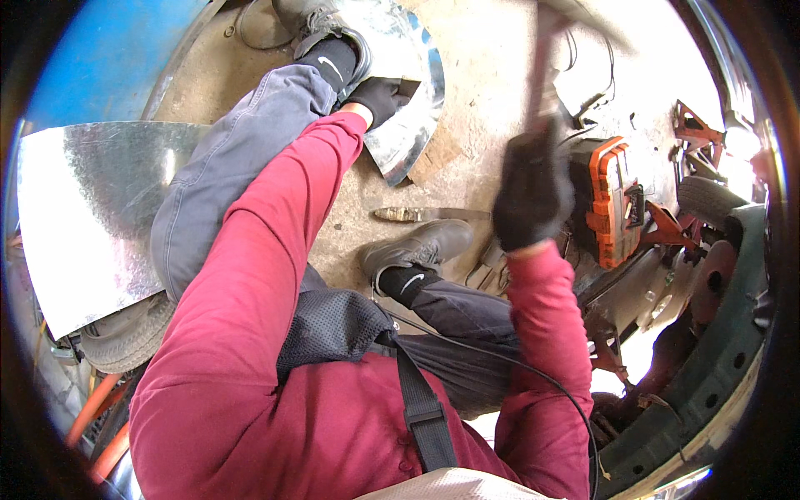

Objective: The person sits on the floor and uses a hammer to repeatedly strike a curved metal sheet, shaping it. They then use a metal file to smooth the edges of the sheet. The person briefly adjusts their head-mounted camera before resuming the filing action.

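Observation:
My right hand [533,193], in a black glove, is raised and closed around the handle of a hammer [542,79]; both are blurred by motion. Away to the left, my gloved left hand [385,98] is closed on a small dark flat piece [409,87] whose far part shows past the fingers; its kind is unclear. That hand is low over a curved sheet of shiny metal [406,154] on the floor. My left shoe [354,52] rests at the sheet's edge.
A larger metal sheet [92,208] leans over a tire [129,333] at left, below a blue panel [125,58]. A long flat blade-like strip [429,214] lies by my right shoe [417,250]. An orange-and-black toolbox [607,200] and red jack stands [698,129] stand at right.

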Demonstrator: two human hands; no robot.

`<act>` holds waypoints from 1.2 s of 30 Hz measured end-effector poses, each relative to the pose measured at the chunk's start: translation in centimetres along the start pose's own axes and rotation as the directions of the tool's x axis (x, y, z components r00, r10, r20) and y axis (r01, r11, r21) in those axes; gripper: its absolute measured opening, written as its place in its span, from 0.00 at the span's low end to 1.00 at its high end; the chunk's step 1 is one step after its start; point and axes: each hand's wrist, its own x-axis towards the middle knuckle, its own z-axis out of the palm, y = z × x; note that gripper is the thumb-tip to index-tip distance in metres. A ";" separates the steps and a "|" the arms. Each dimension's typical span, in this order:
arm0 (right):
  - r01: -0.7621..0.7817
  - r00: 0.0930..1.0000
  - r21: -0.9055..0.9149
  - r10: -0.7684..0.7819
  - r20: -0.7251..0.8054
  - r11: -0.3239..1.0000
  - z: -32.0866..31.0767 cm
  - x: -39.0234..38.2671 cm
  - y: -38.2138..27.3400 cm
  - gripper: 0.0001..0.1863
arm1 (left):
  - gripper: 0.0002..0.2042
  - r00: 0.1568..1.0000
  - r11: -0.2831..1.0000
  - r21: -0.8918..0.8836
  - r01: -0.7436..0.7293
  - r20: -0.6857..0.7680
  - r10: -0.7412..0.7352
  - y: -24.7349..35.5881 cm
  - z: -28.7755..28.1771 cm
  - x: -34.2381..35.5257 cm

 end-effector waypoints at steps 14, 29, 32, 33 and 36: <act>-0.345 0.928 0.157 0.312 0.202 0.925 -0.3 -0.1 2.0 0.26 | 0.29 0.992 0.989 -0.084 0.124 0.043 -0.121 -1.0 0.6 -0.6; -0.286 0.872 -0.143 0.319 0.370 0.947 3.6 -3.2 4.5 0.29 | 0.26 0.989 0.991 0.021 0.133 0.062 -0.134 0.1 0.8 0.3; -0.331 0.920 0.049 0.310 0.240 0.942 2.6 -3.5 4.7 0.29 | 0.30 0.990 0.984 -0.167 0.067 -0.113 -0.087 -0.4 1.6 -0.7; -0.347 0.913 0.043 0.327 0.244 0.937 2.2 -3.5 4.6 0.28 | 0.29 0.991 0.985 -0.154 0.076 -0.099 -0.092 -0.5 1.7 -0.6; -0.335 0.928 0.082 0.314 0.201 0.939 0.5 -2.2 3.5 0.26 | 0.27 1.000 0.999 -0.032 -0.008 -0.030 0.007 -0.4 1.9 0.0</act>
